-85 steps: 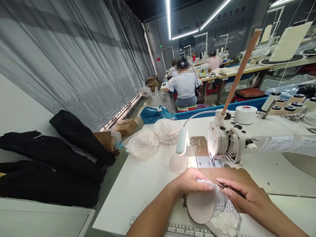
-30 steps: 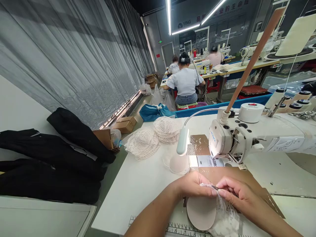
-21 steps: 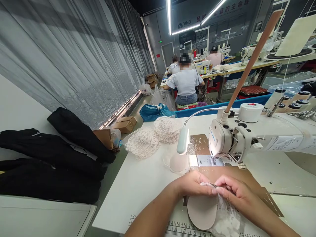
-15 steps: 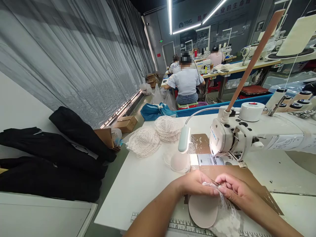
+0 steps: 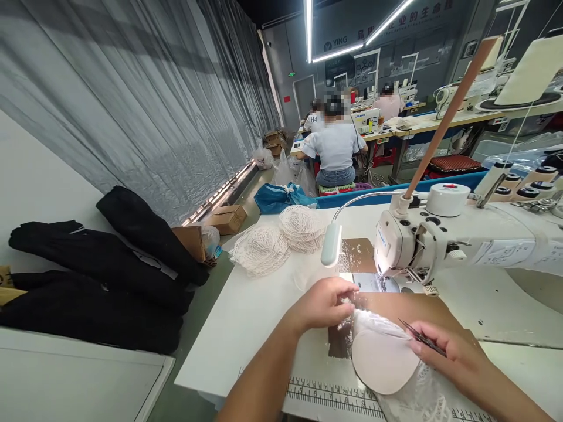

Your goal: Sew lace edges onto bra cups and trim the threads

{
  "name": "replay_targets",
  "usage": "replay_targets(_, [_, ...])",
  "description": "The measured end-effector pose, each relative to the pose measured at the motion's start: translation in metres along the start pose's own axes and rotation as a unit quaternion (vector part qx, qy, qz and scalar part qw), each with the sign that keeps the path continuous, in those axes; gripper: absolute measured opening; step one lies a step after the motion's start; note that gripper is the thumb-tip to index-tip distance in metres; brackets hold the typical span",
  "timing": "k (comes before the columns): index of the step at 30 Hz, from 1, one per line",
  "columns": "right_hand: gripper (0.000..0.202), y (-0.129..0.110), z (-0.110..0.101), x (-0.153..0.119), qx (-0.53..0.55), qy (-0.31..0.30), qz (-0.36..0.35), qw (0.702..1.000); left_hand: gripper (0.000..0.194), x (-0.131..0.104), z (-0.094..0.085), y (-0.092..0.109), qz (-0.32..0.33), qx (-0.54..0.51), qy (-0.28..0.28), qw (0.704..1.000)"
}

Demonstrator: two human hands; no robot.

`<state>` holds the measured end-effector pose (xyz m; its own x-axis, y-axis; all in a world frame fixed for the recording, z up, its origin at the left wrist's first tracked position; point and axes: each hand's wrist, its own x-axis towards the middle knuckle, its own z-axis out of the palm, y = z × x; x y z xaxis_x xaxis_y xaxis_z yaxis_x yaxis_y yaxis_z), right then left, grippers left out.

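My right hand (image 5: 444, 346) is closed around slim dark tweezers (image 5: 422, 337), their points directed up and left. Its thumb and fingertips also meet the edge of a white lace piece (image 5: 380, 322). A smooth beige round bra cup (image 5: 385, 360) lies against this lace, just left of my right hand. My left hand (image 5: 325, 302) hovers at the lace's left end, thumb and index finger apart; whether the thumb touches the lace I cannot tell. Behind that hand, a pale sheer piece (image 5: 303, 275) is partly hidden.
A white sewing machine (image 5: 396, 240) with a lit lamp (image 5: 331, 243) stands at the right. Stacks of lace pieces (image 5: 259, 249) sit at the table's far left. A printed ruler (image 5: 325, 398) runs along the front. Co-workers (image 5: 336, 146) sit ahead.
My hands were together at the lace and have moved apart. My left hand has shifted left, its fingers opening; my right has moved right and down with the tweezers. The cup has shifted slightly right.
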<state>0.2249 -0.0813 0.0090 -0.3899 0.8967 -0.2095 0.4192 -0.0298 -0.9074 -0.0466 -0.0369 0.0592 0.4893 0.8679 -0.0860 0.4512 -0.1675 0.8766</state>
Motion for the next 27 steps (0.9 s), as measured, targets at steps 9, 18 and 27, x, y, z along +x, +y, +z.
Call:
replay_targets(9, [0.033,0.009,0.002,-0.019,0.078,0.011,-0.023,0.997,0.054,-0.009,0.026,-0.014,-0.165,-0.298,-0.113,0.933])
replay_targets(18, [0.040,0.009,0.003,-0.023,-0.025,-0.025,-0.048,0.998,0.065,-0.003,0.057,-0.020,-0.177,-0.318,-0.049,0.930])
replay_targets(27, [0.032,0.042,-0.014,-0.006,-0.263,0.098,-0.072,0.957,0.023,-0.011,0.008,0.004,-0.075,0.125,0.096,0.985])
